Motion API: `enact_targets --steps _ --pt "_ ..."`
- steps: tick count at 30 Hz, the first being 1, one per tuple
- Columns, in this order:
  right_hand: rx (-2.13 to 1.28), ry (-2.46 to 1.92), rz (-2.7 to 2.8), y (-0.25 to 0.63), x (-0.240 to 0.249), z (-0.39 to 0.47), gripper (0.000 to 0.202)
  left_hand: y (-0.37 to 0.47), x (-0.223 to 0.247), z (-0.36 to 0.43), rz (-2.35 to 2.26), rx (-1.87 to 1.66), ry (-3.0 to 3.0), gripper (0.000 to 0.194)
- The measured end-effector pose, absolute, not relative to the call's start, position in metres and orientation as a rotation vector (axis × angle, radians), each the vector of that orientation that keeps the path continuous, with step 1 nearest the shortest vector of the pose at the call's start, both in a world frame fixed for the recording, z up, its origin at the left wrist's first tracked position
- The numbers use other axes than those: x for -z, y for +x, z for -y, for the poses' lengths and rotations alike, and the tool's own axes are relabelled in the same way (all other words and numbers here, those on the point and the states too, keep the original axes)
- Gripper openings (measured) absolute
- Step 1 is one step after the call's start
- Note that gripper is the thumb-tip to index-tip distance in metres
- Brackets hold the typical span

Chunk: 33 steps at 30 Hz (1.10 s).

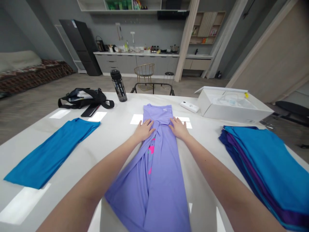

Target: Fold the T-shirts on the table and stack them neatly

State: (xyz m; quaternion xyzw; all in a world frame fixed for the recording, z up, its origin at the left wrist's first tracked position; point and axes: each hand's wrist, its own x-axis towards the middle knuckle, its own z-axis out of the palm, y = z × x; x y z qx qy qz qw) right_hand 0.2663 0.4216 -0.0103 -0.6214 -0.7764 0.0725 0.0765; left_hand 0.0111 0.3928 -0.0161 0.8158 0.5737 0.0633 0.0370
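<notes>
1. Cloth of a lavender garment (pixel 166 167) is being spread lengthwise along the middle of the bench (pixel 113 127), with its wide near end being cut off by the lower border of the view.
2. Beside its narrow far end, the left edge is being covered by the left hand (pixel 145 130) and the right edge by the right hand (pixel 179 128). In either grip the fingers are being held spread and palm-down, and nothing is visibly being pinched.
3. Between the hands, loose cloth is being gathered into a twist, and below it a pink-patterned patch (pixel 151 149) is being exposed. Creasing is probably being risked, since the layers could be dragged unevenly under flat palms.
4. Slippage is also being invited, by judgement, if only one side is pulled. Whether the near bench edge is being overhung cannot be told; the far edge is not being reached.
5. Sideways room is being left toward the blue garment (pixel 55 151) and the folded stack (pixel 265 154). Tighter margins are being set ahead by the white device (pixel 189 106) and the white box (pixel 227 111).
</notes>
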Motion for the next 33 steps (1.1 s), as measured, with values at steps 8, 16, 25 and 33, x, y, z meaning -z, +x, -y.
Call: enact_targets --steps 8,16,25,33 --pt "-0.279 -1.415 2.415 0.219 0.002 -0.312 0.040 0.021 0.003 -0.279 -1.811 -0.281 2.409 0.037" --pt "-0.199 -1.436 2.474 0.202 0.009 -0.228 0.037 0.028 -0.002 -0.188 -1.954 -0.281 2.457 0.035" --pt "-0.194 -1.510 2.466 0.188 -0.006 -0.173 0.029 0.013 -0.018 -0.132 -2.171 -0.233 2.340 0.038" --pt "-0.359 -1.555 2.496 0.180 -0.015 -0.148 0.036 -0.023 -0.023 -0.096 -2.222 -0.232 2.203 0.026"
